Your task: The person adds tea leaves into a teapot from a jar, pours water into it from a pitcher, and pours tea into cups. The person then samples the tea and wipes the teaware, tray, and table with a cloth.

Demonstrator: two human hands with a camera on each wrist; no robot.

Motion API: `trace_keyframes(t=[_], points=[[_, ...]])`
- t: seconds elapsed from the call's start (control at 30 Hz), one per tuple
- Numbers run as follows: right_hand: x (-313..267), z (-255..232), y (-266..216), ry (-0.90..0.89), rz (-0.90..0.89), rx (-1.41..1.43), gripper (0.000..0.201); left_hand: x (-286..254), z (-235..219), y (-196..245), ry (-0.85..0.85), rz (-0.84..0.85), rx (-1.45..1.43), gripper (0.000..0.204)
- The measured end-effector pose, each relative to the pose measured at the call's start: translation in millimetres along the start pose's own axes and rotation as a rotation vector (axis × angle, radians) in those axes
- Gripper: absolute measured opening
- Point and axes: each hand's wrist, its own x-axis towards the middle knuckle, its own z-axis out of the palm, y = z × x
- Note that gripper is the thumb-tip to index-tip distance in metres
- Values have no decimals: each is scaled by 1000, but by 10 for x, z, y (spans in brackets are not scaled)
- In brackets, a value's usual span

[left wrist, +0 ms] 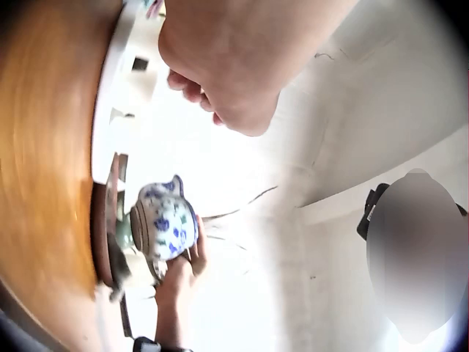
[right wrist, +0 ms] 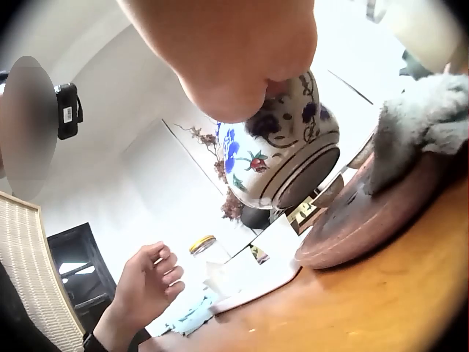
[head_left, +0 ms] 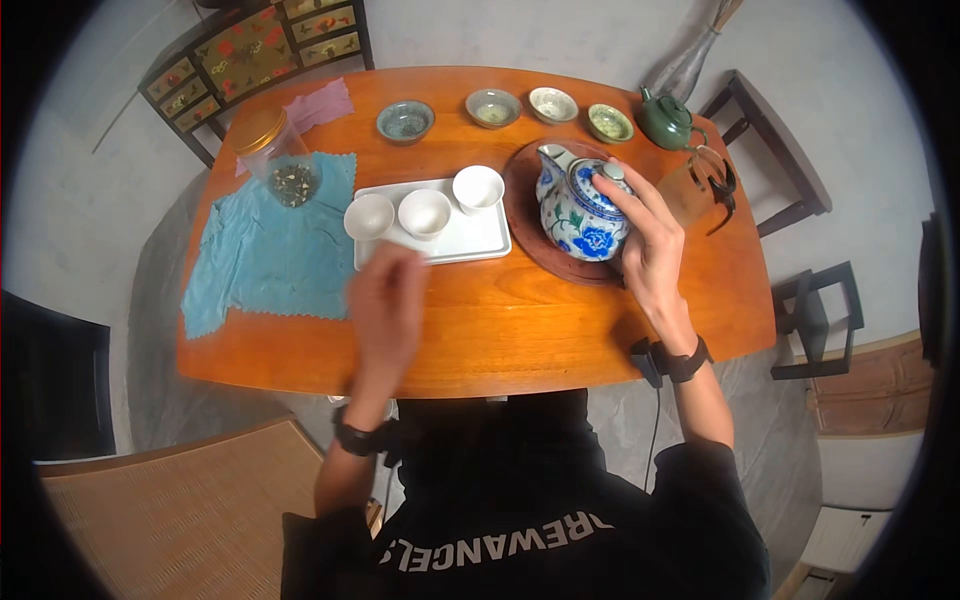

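My right hand (head_left: 652, 235) grips a blue-and-white floral teapot (head_left: 585, 215) at its handle side, fingertips reaching over the lid beside its pale knob. Seen from the right wrist, the teapot (right wrist: 282, 158) is lifted and tilted, its base raised off the round brown tray (right wrist: 352, 227). The spout points toward three white cups, one of them the nearest cup (head_left: 478, 188), on a white rectangular tray (head_left: 470, 245). My left hand (head_left: 385, 305), blurred in the head view, hovers in front of that tray. In the right wrist view this left hand (right wrist: 146, 286) has loosely curled fingers around nothing.
Several small bowls, including a grey-blue one (head_left: 406, 122), line the table's far side, with a green teapot (head_left: 668, 120) at right. A glass pitcher (head_left: 690, 190) stands beyond my right hand. On the left, a gold-lidded jar (head_left: 290, 180) stands by a blue cloth (head_left: 270, 250).
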Motion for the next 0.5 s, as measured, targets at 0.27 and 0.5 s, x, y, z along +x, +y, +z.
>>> trace_keyframes(t=[0.27, 0.5], points=[[332, -101, -115, -279, -65, 36, 69, -255, 1020, 73, -232, -368, -573, 69], [662, -153, -216, -471, -189, -25, 71, -207, 1147, 3, -201, -405, -870, 78]])
